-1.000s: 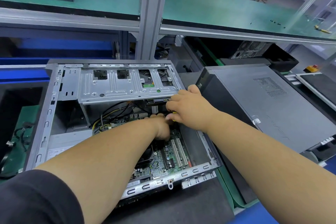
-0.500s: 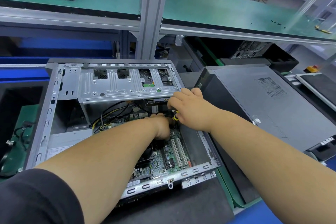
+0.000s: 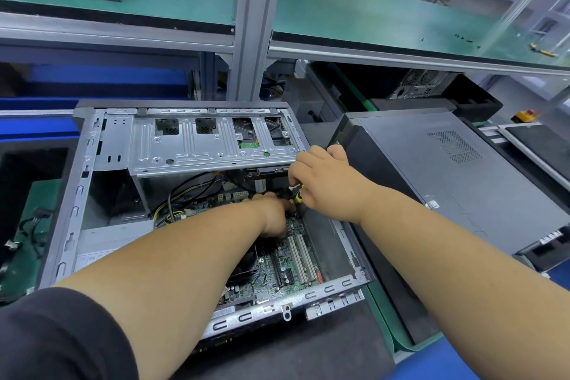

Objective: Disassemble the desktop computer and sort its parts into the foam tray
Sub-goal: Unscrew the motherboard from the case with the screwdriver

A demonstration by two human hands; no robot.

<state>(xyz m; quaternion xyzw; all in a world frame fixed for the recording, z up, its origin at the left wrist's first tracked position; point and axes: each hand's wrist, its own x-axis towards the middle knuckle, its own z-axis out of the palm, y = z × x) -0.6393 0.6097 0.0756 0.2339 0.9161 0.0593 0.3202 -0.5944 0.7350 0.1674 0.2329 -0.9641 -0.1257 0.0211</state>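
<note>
A closed case (image 3: 456,173) flanks the open chassis (image 3: 83,194); drive cage (image 3: 212,145) possibly overhangs both hands.

Two bare forearms in view, both uncovered from wrist up. Left arm (image 3: 172,259): black sleeve (image 3: 58,336) at bottom left corner, plain matte fabric, short, ending above elbow, soft rounded hem, no print or logo visible. Right arm (image 3: 447,256): bare all way to frame edge, no sleeve showing. Left hand (image 3: 274,214) and right hand (image 3: 324,182): bare, ungloved. No watch, ring or wristband visible on either wrist.
</note>
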